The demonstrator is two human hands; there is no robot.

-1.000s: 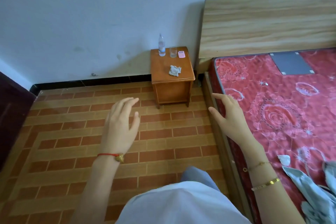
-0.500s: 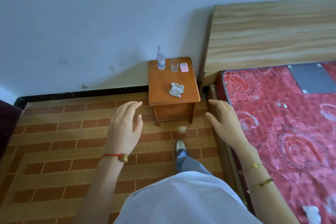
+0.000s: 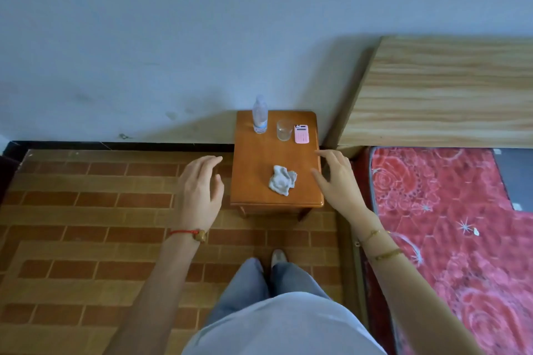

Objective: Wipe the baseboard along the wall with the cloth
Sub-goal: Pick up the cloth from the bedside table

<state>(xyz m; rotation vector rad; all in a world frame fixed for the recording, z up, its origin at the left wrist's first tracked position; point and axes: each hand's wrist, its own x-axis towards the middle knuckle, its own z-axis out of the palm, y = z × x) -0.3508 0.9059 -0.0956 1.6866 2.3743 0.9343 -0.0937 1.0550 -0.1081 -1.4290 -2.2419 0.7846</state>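
**2 empty hands, 1 cloth not yet picked up**

Item 1: cloth (image 3: 282,184). Crumpled, pale, lying on the front half of the nightstand (image 3: 253,181), apart from both hands.

Item 2: right hand (image 3: 337,181). Fingers spread and relaxed, holding nothing, over the stand's right edge, near the cloth.

Item 3: left hand (image 3: 200,196). Fingers loose, holding nothing, over the floor (image 3: 86,210) just left of the stand.

Item 4: baseboard (image 3: 115,145). Dark strip at the foot of the wall (image 3: 173,37), running left from behind the stand.

Step in hand, as judged: taking the cloth. The right hand is closer; a whole-hand gather of the bunched folds would suit better than a fingertip pinch, giving a pad broad enough to cover the strip's face. Crouching low near the wall will then be needed.

Surroundings: bottle (image 3: 260,115), glass (image 3: 284,130) and pink calculator (image 3: 301,134) stand in 1 row at the stand's back, clear of the cloth. Bed (image 3: 447,225) and headboard (image 3: 447,89) lie right.

Obstructions: the stand hides the strip behind it; the bed blocks the strip further right.
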